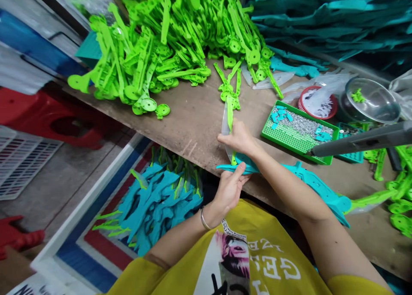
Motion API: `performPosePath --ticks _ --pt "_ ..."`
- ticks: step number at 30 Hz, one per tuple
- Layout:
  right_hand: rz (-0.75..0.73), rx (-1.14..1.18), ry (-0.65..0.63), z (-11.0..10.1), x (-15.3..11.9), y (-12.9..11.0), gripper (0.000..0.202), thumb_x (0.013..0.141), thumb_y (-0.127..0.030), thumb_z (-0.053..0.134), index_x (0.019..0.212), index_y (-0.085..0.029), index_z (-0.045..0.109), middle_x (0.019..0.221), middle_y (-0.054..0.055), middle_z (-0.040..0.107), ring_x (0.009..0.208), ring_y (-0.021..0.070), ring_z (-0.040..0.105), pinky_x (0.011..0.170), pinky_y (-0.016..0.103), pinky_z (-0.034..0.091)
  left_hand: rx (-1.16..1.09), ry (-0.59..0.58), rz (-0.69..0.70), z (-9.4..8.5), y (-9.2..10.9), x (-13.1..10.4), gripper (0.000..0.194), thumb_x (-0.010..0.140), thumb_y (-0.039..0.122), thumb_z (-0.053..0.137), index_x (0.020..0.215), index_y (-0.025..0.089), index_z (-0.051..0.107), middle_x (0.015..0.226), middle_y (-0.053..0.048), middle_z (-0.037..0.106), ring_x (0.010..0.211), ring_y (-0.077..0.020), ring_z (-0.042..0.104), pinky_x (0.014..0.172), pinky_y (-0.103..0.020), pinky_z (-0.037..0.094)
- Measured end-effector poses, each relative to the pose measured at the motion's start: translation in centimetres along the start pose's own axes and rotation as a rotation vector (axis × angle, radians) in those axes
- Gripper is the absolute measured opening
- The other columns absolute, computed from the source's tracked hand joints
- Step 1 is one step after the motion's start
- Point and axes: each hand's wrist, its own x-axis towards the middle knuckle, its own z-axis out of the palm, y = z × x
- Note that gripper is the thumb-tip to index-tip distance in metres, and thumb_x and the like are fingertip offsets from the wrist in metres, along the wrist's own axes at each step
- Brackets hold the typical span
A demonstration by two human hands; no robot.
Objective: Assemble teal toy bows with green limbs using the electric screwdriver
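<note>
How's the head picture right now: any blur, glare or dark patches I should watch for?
All in the head view: fairly even light on the right hand and left hand; the teal pile at top right looks soft and smeared; bright reflections on the bowl; dark shadow beneath the table edge by the left hand; wide-lens stretching toward the frame edges.

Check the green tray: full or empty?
Partly filled: the green tray holds small metallic bits and teal pieces; bare perforated green shows on its near side.

White crate (24, 162); red stool (35, 110)
</note>
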Motion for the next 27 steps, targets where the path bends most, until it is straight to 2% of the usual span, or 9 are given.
performPosePath --ticks 6,10,12,14,16,20,23,25,27 --pt "-0.027 -0.177 -0.12 0.1 -0.5 -0.5 0.044 0.084 -0.045 0.062 0.115 -0.013 0.058 0.106 0.018 0.074 0.094 0.0307 0.072 0.076 0.035 0.052 0.008 -0.011 0.029 -0.1 -0.3 0.1 0.044 0.064 0.049 0.094 0.077 0.012 0.073 0.081 -0.007 0.077 0.092 -0.0255 0.076 0.1 -0.045 0.055" --pt "-0.098 -0.205 -0.299 0.4 -0.5 -0.8 0.041 0.084 -0.044 0.064 0.113 -0.014 0.062 0.107 0.019 0.075 0.094 0.0312 0.073 0.074 0.033 0.053 -0.028 0.015 0.058 0.1 -0.7 0.0 0.044 0.065 0.046 0.094 0.086 0.012 0.075 0.085 -0.008 0.078 0.101 -0.0283 0.075 0.103 -0.046 0.053" --pt "-0.127 -0.208 -0.335 0.8 -0.2 -0.9 0.039 0.085 -0.043 0.065 0.111 -0.013 0.063 0.107 0.019 0.075 0.093 0.0309 0.073 0.073 0.033 0.053 -0.048 0.031 0.048 0.0 -0.7 0.1 0.043 0.065 0.044 0.094 0.088 0.012 0.075 0.087 -0.008 0.079 0.102 -0.0287 0.074 0.104 -0.047 0.053" --pt "-0.151 -0.211 -0.31 1.2 0.2 -0.8 0.04 0.087 -0.044 0.066 0.11 -0.012 0.063 0.107 0.019 0.076 0.092 0.0302 0.072 0.073 0.033 0.052 -0.068 0.055 0.004 -0.2 -0.5 0.3 0.042 0.065 0.042 0.095 0.087 0.012 0.074 0.087 -0.008 0.079 0.097 -0.0271 0.075 0.103 -0.048 0.053" --pt "-0.17 -0.214 -0.266 1.3 0.2 -0.9 0.047 0.091 -0.054 0.064 0.109 -0.011 0.064 0.105 0.019 0.076 0.093 0.0301 0.072 0.075 0.034 0.051 -0.085 0.076 -0.029 -0.4 -0.2 0.6 0.04 0.065 0.038 0.095 0.086 0.013 0.073 0.088 -0.006 0.079 0.089 -0.0236 0.076 0.101 -0.048 0.055" --pt "-0.14 -0.211 -0.104 0.0 -1.5 -1.1 0.062 0.097 -0.071 0.044 0.115 -0.015 0.064 0.105 0.013 0.076 0.097 0.0294 0.072 0.082 0.038 0.053 -0.049 0.072 0.011 -0.4 0.6 1.1 0.028 0.069 0.029 0.093 0.083 0.016 0.072 0.094 -0.004 0.08 0.088 -0.0192 0.075 0.099 -0.042 0.057" --pt "-0.198 -0.179 0.057 -1.6 -4.6 -0.1 0.045 0.105 -0.057 0.04 0.12 -0.021 0.063 0.115 0.006 0.075 0.108 0.0237 0.07 0.09 0.034 0.053 0.056 0.064 0.004 -0.9 1.5 1.6 0.029 0.07 0.036 0.092 0.082 0.017 0.073 0.096 -0.006 0.081 0.088 -0.0196 0.075 0.095 -0.038 0.059" --pt "-0.268 -0.174 0.126 -2.6 -7.4 1.7 0.037 0.108 -0.043 0.038 0.115 -0.022 0.067 0.116 0.006 0.075 0.113 0.0213 0.068 0.096 0.031 0.051 0.175 0.039 -0.06 -1.7 2.6 1.8 0.043 0.069 0.049 0.091 0.094 0.017 0.075 0.1 -0.009 0.081 0.09 -0.0232 0.077 0.09 -0.038 0.061" --pt "-0.291 -0.194 0.158 -3.6 -10.5 4.6 0.042 0.108 -0.037 0.032 0.107 -0.021 0.071 0.106 0.009 0.077 0.104 0.0226 0.069 0.095 0.035 0.05 0.388 0.013 -0.155 -2.8 4.3 1.6 0.061 0.067 0.063 0.087 0.103 0.015 0.076 0.101 -0.015 0.08 0.09 -0.0279 0.078 0.083 -0.038 0.063"
